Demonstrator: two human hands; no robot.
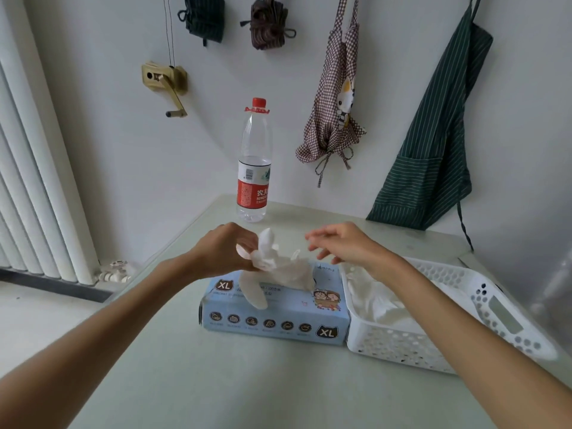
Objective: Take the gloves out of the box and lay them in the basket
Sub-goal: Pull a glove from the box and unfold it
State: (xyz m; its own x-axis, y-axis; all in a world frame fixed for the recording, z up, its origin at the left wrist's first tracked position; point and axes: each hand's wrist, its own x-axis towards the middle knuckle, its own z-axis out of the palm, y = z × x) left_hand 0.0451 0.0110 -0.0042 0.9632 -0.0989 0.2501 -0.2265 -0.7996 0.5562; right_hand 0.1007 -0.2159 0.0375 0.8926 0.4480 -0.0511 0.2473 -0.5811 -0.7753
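Note:
A light blue glove box [278, 317] marked XL lies on the table in front of me. My left hand [223, 249] pinches a bunch of thin white gloves [272, 267] just above the box's top; the gloves trail down onto the box. My right hand [343, 243] hovers to the right of them, fingers spread and slightly blurred, holding nothing. A white perforated basket [483, 292] stands right of the box, touching it, with several white gloves [377, 301] lying inside.
A nearly empty plastic water bottle [254, 162] with a red cap stands behind the box near the wall. Aprons [433, 144] hang on the wall at the back right. A radiator [34, 168] is at the left beyond the pale green table [216, 382].

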